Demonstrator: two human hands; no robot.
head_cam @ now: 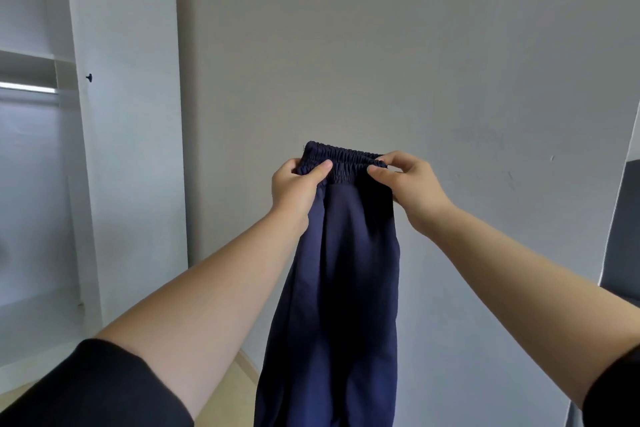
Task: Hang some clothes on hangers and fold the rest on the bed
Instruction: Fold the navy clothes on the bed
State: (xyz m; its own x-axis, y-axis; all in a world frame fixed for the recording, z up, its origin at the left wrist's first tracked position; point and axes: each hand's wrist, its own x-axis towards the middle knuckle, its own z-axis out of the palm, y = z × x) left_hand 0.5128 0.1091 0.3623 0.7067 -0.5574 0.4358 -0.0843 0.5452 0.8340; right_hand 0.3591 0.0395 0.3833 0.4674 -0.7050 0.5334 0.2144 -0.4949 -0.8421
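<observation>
Head view. Item: navy blue fabric trousers with gathered elastic waistband (341, 274), held up in the air before a plain grey wall (415, 45), legs hanging down out of frame. Left hand (294, 189) pinches the waistband's left end; right hand (408, 184) pinches its right end. Open white wardrobe (117, 114) with metal rail (27, 88) at left; dark panel at right edge (623, 236), possibly a door.

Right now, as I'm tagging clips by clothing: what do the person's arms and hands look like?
The left hand and right hand are bare: no gloves, rings or watch show. The left sleeve and right sleeve are plain black, without visible markings, and end near the elbows, leaving the arms uncovered below.
</observation>
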